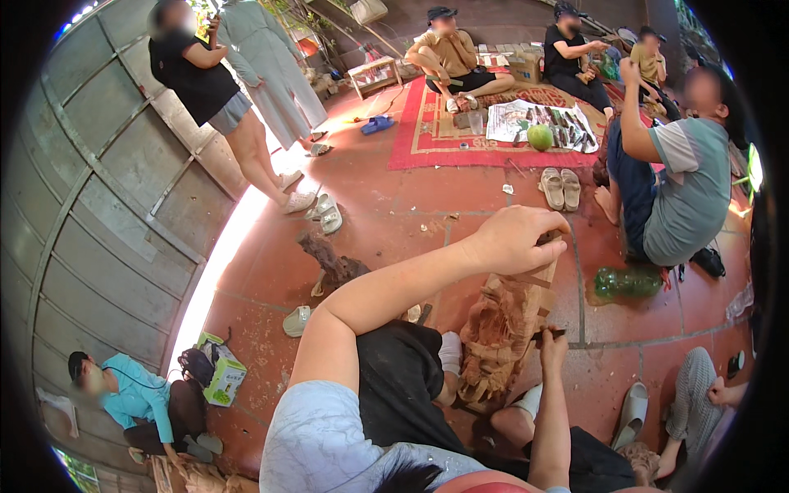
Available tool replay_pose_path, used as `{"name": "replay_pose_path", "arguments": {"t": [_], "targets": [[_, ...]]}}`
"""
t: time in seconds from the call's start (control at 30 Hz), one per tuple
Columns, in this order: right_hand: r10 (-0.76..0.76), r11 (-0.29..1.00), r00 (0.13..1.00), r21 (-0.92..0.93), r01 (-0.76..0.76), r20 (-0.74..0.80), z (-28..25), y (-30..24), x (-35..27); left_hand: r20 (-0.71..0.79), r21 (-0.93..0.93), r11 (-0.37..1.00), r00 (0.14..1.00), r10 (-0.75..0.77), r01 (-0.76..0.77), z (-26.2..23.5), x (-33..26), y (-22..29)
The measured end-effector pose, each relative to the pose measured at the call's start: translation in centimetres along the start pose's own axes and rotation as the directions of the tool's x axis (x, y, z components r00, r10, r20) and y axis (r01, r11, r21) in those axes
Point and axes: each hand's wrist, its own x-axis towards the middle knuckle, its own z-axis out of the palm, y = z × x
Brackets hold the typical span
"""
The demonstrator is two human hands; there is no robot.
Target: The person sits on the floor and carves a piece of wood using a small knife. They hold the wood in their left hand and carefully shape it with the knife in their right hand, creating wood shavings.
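One carved wooden block stands upright on the red tile floor between the person's knees. It looks heavy, stiff and rough, probably brittle along its fine ridges, so the plain top edge seems the safest hold. The left hand closes over that top. The right hand grips a thin carving tool against its side. Sandals lie beyond.
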Motion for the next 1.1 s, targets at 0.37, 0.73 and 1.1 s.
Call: {"name": "replay_pose_path", "arguments": {"t": [0.37,0.73,1.1], "targets": [[-0.051,0.999,0.998,0.009,0.052,-0.038,-0.1,-0.9,-0.8,0.014,-0.005,1.0,1.0,0.006,-0.006,0.0,-0.2,0.1],[-0.068,0.998,0.997,-0.001,0.068,-0.035,0.1,0.8,-0.8,0.014,0.016,1.0,1.0,-0.006,0.006,-0.2,-0.1,0.2],[-0.166,0.969,0.985,-0.19,0.156,-0.043,0.4,2.3,-1.0,0.028,0.001,1.0,1.0,-0.011,0.011,-0.2,0.4,0.3]]}}
